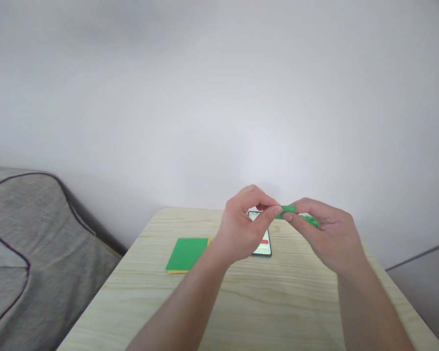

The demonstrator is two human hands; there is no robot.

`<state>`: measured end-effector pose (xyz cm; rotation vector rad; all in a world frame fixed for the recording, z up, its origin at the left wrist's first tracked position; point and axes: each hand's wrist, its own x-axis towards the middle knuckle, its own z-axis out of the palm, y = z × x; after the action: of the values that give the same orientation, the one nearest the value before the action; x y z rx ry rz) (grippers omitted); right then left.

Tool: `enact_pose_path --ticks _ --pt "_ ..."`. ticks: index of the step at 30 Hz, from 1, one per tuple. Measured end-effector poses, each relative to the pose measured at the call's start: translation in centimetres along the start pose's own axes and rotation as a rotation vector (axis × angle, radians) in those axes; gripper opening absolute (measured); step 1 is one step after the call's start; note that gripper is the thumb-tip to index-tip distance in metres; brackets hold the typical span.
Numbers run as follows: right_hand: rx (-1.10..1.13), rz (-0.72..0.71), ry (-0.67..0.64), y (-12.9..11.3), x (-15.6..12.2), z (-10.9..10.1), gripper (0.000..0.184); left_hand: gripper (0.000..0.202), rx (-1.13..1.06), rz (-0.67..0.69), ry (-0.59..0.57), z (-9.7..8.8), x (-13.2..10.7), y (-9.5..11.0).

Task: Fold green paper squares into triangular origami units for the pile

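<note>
Between my two hands is a small folded strip of green paper [289, 209], held above the far part of the table. My left hand [247, 222] pinches its left end between thumb and fingers. From the other side, the thumb and fingers of my right hand [327, 231] close on the same paper. Behind my right hand shows another green piece [310, 221], partly hidden by the fingers; I cannot tell if it is joined to the strip. A stack of square green paper [188, 253], with yellow edges showing beneath, lies left of my left forearm.
A phone [265, 246] with a lit screen lies on the wooden table [270, 302], partly covered by my left hand. White wall [205, 107] rises behind the table. Grey fabric with dark piping [51, 243] stands at the left.
</note>
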<state>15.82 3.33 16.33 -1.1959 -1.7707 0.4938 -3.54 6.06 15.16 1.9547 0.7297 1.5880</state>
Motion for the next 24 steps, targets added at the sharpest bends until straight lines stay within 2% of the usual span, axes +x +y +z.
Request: enact_pose_path --ticks 5,9,11,13,15,18,22,24 --pt "-0.022 0.033 -0.017 1.0 -2.0 -0.8 0.018 0.009 -0.047 -0.011 -0.02 0.8 -0.4 0.7" --pt "-0.003 -0.02 0.026 2.7 -4.1 -0.6 0.017 0.012 -0.093 -0.056 -0.022 1.0 -0.9 1.2" --pt "0.061 0.001 0.022 3.1 -5.0 -0.2 0.014 0.014 -0.106 -0.086 -0.031 0.8 -1.5 1.5" --pt "0.155 0.055 0.009 3.1 -5.8 0.3 0.024 0.014 -0.105 -0.117 -0.054 0.6 -2.4 1.8" --pt "0.209 0.065 -0.012 2.8 -6.6 1.0 0.026 0.013 -0.09 -0.151 -0.065 0.3 -3.8 2.1" --pt "0.172 0.006 -0.029 2.6 -8.1 2.4 0.009 0.011 -0.056 -0.197 -0.047 -0.2 -6.8 2.2" --pt "0.143 -0.123 -0.065 3.4 -10.2 4.2 0.009 0.007 -0.006 -0.243 -0.034 -0.9 -11.2 1.4" --pt "0.086 -0.208 -0.062 4.3 -11.3 5.1 0.011 0.011 0.041 -0.268 -0.069 -1.1 -13.1 0.6"
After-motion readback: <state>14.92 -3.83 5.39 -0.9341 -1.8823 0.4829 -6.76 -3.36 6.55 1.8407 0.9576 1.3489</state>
